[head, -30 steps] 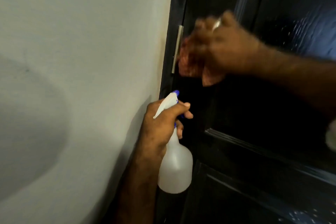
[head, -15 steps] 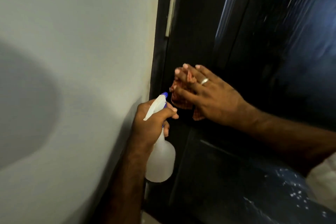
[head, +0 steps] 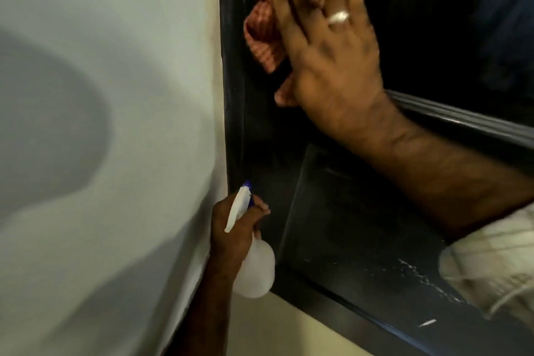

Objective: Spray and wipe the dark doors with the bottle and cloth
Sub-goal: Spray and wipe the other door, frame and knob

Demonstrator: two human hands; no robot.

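1. Cloth (head: 264,35), red checked, was bunched under the right hand (head: 329,66) and pressed flat to the dark door (head: 361,211) near its left edge, beside the frame (head: 232,95)
2. Right fingers (head: 291,0) were straight and slightly spread over the cloth, palm pushing it onto the panel; a ring showed on one finger. Hand was motion-blurred, so wiping looked like the step in hand (judgement)
3. Bottle (head: 255,272), translucent white with a white trigger head and blue nozzle (head: 248,184), was low down, just beside the door's bottom left corner, nozzle pointing up along the frame
4. Left hand (head: 231,228) gripped the bottle neck, fingers curled round it, one over the trigger. No spray visible leaving the nozzle
5. White droplets or foam (head: 419,274) sat on the lower panel at right, apparently unwiped. Upper panel was too dark to judge clean or not
6. Pale wall (head: 115,95) ran along the left of the frame, and a light sleeve (head: 491,263) was at the right edge
7. Progress: mid-task; the left stile was being wiped, the lower panel seemingly not yet done
8. Next move likely calls for carrying the cloth down across the mid rail (head: 462,121) to the spotted lower panel, keeping flat pressure, and working the moulding grooves where liquid could pool
9. Risk: overspray onto the wall, given the nozzle sat so close to it
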